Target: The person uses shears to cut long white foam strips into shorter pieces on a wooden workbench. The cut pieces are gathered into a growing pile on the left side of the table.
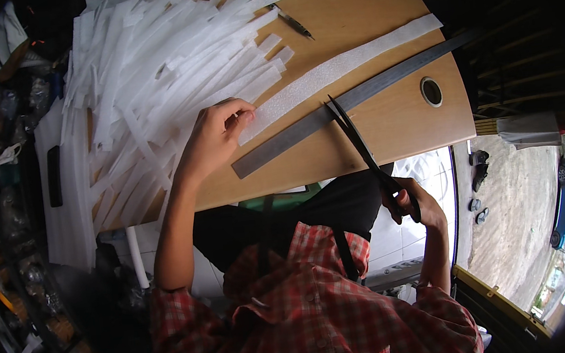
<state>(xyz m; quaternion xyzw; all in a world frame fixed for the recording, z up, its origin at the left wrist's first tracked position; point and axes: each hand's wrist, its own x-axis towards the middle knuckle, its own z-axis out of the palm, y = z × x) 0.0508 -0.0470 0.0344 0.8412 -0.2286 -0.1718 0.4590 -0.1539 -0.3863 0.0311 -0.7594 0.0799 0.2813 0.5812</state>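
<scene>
My left hand (218, 132) pinches the near left end of a long white foam strip (346, 61) that lies slanting across the wooden table (399, 114). Just on the near side of the strip, and roughly along it, lies a grey metal ruler (330, 110). In my right hand (416, 203), at the table's near edge, is a pair of black scissors (359, 143). Their blades point up and away, slightly parted, with the tips over the ruler. To the left of my left hand spreads a large heap of white foam strips (143, 67).
A dark pen or cutter knife (293, 21) lies beyond the long strip. Near the right edge is a round cable hole (431, 91) in the tabletop. Longer white foam pieces (69, 217) hang over the left edge. Cluttered shelves (18, 222) stand at the left.
</scene>
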